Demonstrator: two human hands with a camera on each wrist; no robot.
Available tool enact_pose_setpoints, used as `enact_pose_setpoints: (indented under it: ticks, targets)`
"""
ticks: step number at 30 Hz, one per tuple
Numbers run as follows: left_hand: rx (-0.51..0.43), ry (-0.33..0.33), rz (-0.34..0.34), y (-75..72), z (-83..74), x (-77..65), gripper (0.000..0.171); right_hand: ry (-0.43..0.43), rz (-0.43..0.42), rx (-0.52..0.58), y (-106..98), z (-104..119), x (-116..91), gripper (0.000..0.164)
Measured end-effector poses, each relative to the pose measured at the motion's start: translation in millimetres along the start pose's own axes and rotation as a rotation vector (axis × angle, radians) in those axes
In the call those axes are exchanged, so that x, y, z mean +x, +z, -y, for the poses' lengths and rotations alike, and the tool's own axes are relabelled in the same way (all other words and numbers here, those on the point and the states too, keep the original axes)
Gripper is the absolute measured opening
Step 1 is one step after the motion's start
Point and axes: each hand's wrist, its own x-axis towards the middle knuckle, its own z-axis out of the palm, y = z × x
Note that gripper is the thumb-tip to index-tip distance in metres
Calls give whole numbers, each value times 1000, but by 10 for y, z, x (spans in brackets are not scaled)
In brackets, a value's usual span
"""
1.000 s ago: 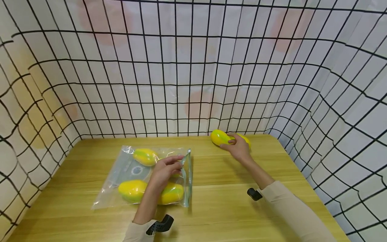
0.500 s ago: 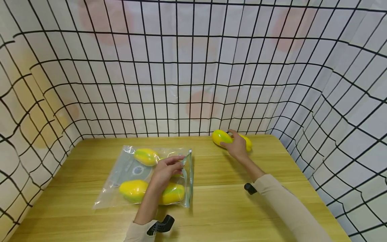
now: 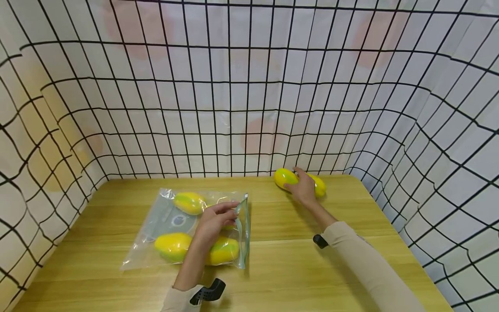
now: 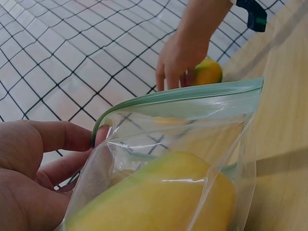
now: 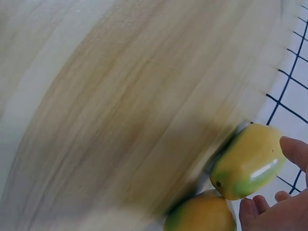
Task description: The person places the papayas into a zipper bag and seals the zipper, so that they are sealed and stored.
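Note:
A clear zip bag [image 3: 153, 223] with a pale green zip strip [image 4: 192, 96] lies flat at the table's left, its mouth facing right. My left hand [image 3: 212, 221] pinches the bag's mouth edge between thumb and fingers. Inside are several yellow-green mango-shaped fruits [image 3: 173, 246], partly covered by my left arm. At the back of the table, two similar fruits lie close together. My right hand [image 3: 304, 190] grips the left one [image 3: 284, 177], its digits on either side. Partly behind that hand lies the right one [image 3: 319, 186]. In the right wrist view, fingertips [image 5: 248, 209] curl at the gripped fruit's edge.
A black wire mesh [image 3: 249, 99] backed by pale cloth rises along the back and both sides of the wooden table [image 3: 280, 260]. The two loose fruits lie right by the back mesh. Each sleeve carries a black wrist camera [image 3: 208, 292].
My right hand has settled further over the left loose fruit, its fingers spreading wider, and my right forearm has shifted left. My left hand and the bag stay in place.

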Motion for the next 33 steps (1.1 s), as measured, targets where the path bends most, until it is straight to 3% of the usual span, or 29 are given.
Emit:
enact_pose_setpoints:
  ticks: [21, 33]
  targets:
    - [-20, 4, 5, 7, -11, 4, 29, -53, -2, 17, 98, -106, -42, 71]
    - [-12, 9, 2, 6, -5, -4, 29, 17, -24, 29, 195, -108, -127, 76]
